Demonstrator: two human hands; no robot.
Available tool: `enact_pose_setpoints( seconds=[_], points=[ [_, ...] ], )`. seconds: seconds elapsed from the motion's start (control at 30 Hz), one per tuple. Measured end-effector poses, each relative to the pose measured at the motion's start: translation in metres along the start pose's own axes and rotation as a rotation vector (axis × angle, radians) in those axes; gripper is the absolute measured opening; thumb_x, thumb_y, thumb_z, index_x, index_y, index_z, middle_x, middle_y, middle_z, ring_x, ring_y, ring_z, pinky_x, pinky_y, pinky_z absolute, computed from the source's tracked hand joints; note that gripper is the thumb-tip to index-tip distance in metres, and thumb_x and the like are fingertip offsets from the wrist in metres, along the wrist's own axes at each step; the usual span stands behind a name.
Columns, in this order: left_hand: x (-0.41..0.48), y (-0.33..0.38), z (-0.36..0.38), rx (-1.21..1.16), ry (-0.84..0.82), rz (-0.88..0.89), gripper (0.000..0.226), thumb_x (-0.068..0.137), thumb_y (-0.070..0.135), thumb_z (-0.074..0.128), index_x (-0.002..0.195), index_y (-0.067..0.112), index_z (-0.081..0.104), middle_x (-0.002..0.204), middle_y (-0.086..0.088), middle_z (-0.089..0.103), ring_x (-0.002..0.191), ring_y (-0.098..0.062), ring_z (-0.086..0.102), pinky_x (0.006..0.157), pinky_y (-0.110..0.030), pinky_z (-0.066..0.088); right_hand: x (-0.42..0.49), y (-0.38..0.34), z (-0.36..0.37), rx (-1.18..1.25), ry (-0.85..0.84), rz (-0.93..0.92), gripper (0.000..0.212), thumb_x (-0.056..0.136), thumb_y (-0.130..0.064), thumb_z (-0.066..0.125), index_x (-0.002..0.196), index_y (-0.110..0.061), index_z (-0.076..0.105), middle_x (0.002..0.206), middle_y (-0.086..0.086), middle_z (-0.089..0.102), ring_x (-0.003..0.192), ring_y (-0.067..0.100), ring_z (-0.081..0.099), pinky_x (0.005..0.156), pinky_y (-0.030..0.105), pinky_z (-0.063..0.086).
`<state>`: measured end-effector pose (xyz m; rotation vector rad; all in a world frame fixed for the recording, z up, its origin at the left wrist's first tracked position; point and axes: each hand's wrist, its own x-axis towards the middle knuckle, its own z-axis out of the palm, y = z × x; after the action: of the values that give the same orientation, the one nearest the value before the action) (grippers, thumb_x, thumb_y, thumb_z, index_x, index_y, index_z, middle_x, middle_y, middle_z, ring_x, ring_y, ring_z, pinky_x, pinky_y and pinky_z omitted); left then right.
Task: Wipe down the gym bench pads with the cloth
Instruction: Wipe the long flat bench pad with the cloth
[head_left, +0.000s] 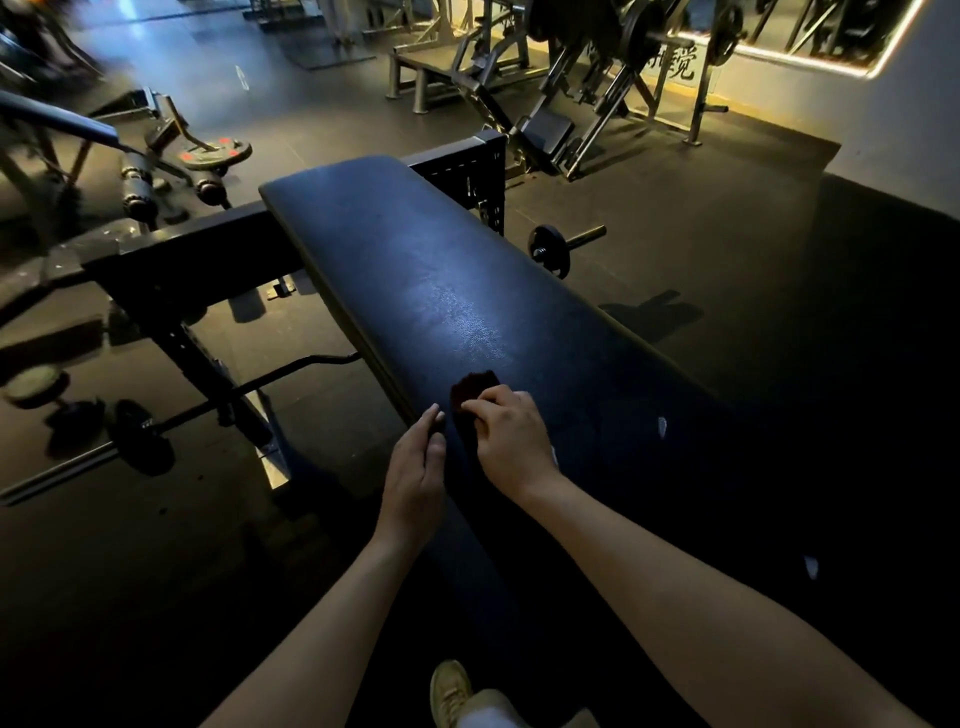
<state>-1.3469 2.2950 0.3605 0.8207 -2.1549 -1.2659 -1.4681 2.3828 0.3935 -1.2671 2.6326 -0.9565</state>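
A long black bench pad (426, 270) runs from the upper middle down to the lower right of the head view. A small dark red cloth (474, 387) lies on the pad near its left edge. My right hand (511, 441) rests on the near part of the cloth, fingers curled onto it. My left hand (415, 467) sits at the pad's left edge with straight fingers touching the edge and holds nothing. The part of the cloth under my right hand is hidden.
The black bench frame (171, 270) juts out to the left. A barbell with plates (140, 431) lies on the floor at left and a small dumbbell (553, 249) at right. Weight machines (571, 78) stand at the back. My shoe (452, 691) shows at the bottom.
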Motion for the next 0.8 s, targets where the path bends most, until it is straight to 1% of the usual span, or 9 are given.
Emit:
enact_pose_setpoints(
  seconds=[0.13,0.2,0.3,0.37,0.43,0.5,0.6,0.7,0.8],
  points=[
    [-0.006,0.009,0.000,-0.093,0.138,-0.100,0.045,0.104,0.036,0.037,0.144,0.024,0.053,0.127,0.002,0.056,0.112,0.020,0.044,0.104,-0.020,0.035,-0.001,-0.025,0.001,0.141,-0.089,-0.017,0.032,0.099,-0.017,0.052,0.127,-0.021,0.068,0.128,0.000,0.063,0.116,0.025,0.054,0.095,0.032,0.041],
    [-0.005,0.013,-0.001,-0.225,0.194,-0.153,0.040,0.107,0.029,0.037,0.142,0.022,0.055,0.131,0.001,0.061,0.117,0.009,0.052,0.104,-0.020,0.038,-0.004,-0.034,-0.001,0.203,-0.140,-0.019,0.034,0.099,-0.019,0.052,0.129,-0.023,0.066,0.129,0.001,0.065,0.117,0.023,0.058,0.098,0.035,0.045],
    [0.001,0.016,0.000,-0.342,0.178,-0.247,0.037,0.108,0.031,0.040,0.142,0.022,0.051,0.136,0.000,0.058,0.128,-0.015,0.053,0.109,-0.033,0.040,-0.010,-0.034,-0.002,0.447,-0.245,0.107,0.036,0.100,-0.023,0.050,0.133,-0.028,0.063,0.129,-0.003,0.067,0.119,0.013,0.060,0.107,0.037,0.045],
    [0.006,0.017,0.001,-0.280,0.172,-0.242,0.049,0.100,0.041,0.045,0.143,0.019,0.049,0.137,-0.004,0.056,0.129,-0.019,0.052,0.113,-0.038,0.040,-0.016,-0.030,0.001,0.629,-0.264,0.142,0.037,0.099,-0.022,0.049,0.134,-0.027,0.062,0.130,-0.005,0.066,0.121,0.007,0.059,0.109,0.036,0.045],
    [0.009,0.014,-0.003,-0.204,0.155,-0.218,0.059,0.091,0.046,0.048,0.143,0.018,0.051,0.136,-0.007,0.057,0.126,-0.019,0.053,0.112,-0.044,0.041,-0.020,-0.030,0.001,0.661,-0.227,0.144,0.036,0.100,-0.018,0.050,0.133,-0.024,0.063,0.127,-0.004,0.067,0.118,0.006,0.061,0.108,0.035,0.047],
    [0.012,0.010,-0.011,-0.159,0.128,-0.180,0.054,0.088,0.039,0.051,0.138,0.019,0.055,0.132,-0.006,0.061,0.122,-0.019,0.056,0.110,-0.045,0.044,-0.024,-0.029,0.000,0.578,-0.118,0.117,0.032,0.100,-0.016,0.052,0.129,-0.020,0.065,0.120,-0.003,0.070,0.110,0.007,0.064,0.102,0.033,0.050],
    [0.015,0.005,-0.030,-0.102,0.160,-0.122,0.043,0.090,0.025,0.053,0.132,0.019,0.059,0.129,-0.006,0.062,0.119,-0.018,0.057,0.109,-0.047,0.045,-0.036,-0.025,0.005,0.290,0.039,-0.001,0.029,0.097,-0.018,0.054,0.123,-0.020,0.067,0.117,-0.005,0.069,0.109,0.012,0.060,0.095,0.032,0.050],
    [0.016,-0.004,-0.044,0.019,0.288,-0.078,0.037,0.099,0.011,0.054,0.135,0.016,0.057,0.131,-0.007,0.055,0.118,-0.009,0.048,0.109,-0.043,0.043,-0.049,-0.019,0.014,0.154,0.045,-0.068,0.031,0.095,-0.017,0.056,0.124,-0.022,0.066,0.120,-0.010,0.065,0.116,0.008,0.050,0.096,0.027,0.046],
    [0.018,-0.008,-0.039,0.106,0.218,-0.072,0.043,0.101,0.012,0.052,0.143,0.019,0.049,0.136,-0.007,0.048,0.122,-0.013,0.047,0.108,-0.043,0.042,-0.052,-0.019,0.016,0.053,0.057,-0.148,0.028,0.095,-0.018,0.057,0.121,-0.019,0.067,0.116,-0.008,0.066,0.116,0.012,0.051,0.094,0.029,0.048]
  ],
)
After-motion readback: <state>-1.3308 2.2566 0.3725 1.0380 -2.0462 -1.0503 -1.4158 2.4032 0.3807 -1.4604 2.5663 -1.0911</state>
